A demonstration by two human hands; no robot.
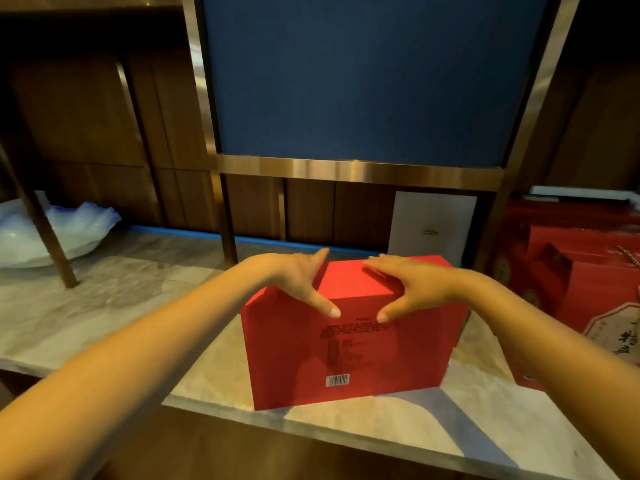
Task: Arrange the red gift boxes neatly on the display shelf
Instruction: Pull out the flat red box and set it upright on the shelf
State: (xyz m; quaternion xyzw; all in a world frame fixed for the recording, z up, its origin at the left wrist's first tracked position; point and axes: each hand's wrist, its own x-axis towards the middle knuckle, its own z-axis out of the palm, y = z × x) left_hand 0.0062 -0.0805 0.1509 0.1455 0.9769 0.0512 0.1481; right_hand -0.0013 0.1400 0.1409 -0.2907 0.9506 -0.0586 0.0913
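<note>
A red gift box (349, 355) stands upright on the pale marble shelf (121, 306), its printed side with a barcode facing me. My left hand (298, 278) grips the box's top left edge, thumb on the front face and fingers over the top. My right hand (412, 285) holds the top right part the same way. More red gift boxes (585, 271) with gold ornament stand at the right end of the shelf, partly cut off by the frame edge.
A blue panel in a brass frame (360, 169) rises behind the box, with brass posts (227, 220) reaching the shelf. A white plastic bag (69, 230) lies at the far left behind a slanted post. A white box (431, 226) stands against the back wall.
</note>
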